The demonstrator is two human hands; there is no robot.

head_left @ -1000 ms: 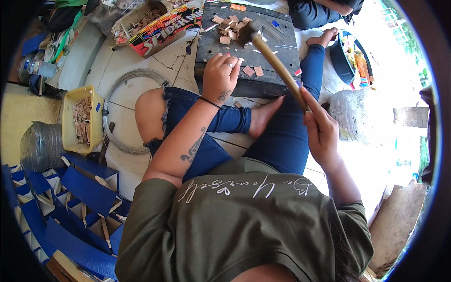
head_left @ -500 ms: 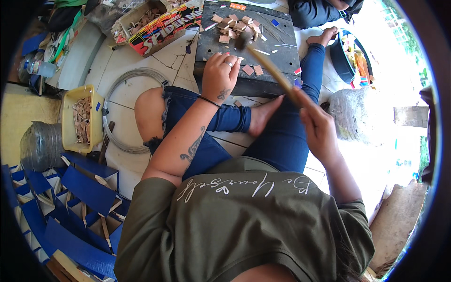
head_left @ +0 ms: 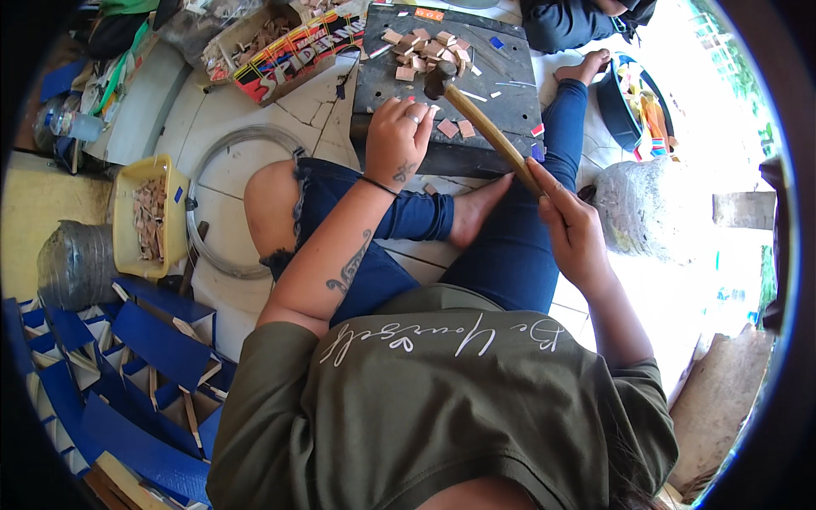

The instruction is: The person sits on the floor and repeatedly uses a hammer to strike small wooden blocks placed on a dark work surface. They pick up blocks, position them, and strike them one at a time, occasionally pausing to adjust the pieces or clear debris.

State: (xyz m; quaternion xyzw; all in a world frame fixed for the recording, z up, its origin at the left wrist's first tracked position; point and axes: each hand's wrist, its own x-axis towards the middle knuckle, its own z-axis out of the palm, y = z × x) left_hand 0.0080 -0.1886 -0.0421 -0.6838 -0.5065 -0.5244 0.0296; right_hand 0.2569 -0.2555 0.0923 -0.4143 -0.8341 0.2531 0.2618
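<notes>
My right hand (head_left: 574,223) is closed round the wooden handle of a hammer (head_left: 493,132). The hammer's dark metal head hangs over the black work block (head_left: 501,110), just right of my left hand's fingertips. My left hand (head_left: 396,140) rests at the near left edge of that block, fingers curled and pressed together; whatever they hold is hidden. Beyond it lies a heap of small square wooden pieces (head_left: 421,49). Two more reddish wooden pieces (head_left: 456,128) lie on the block under the hammer handle.
Left of my bent knee are a coil of wire (head_left: 194,223) and a yellow bin (head_left: 121,223) of wood pieces. A printed carton (head_left: 297,58) stands at the far left, blue slatted items (head_left: 161,340) near left. Far right are a dark tub (head_left: 619,115) and another person's leg (head_left: 557,24).
The hammer head has come slightly down and nearer, and it is sharper now. My right hand has shifted a little; my left hand has stayed in place.
</notes>
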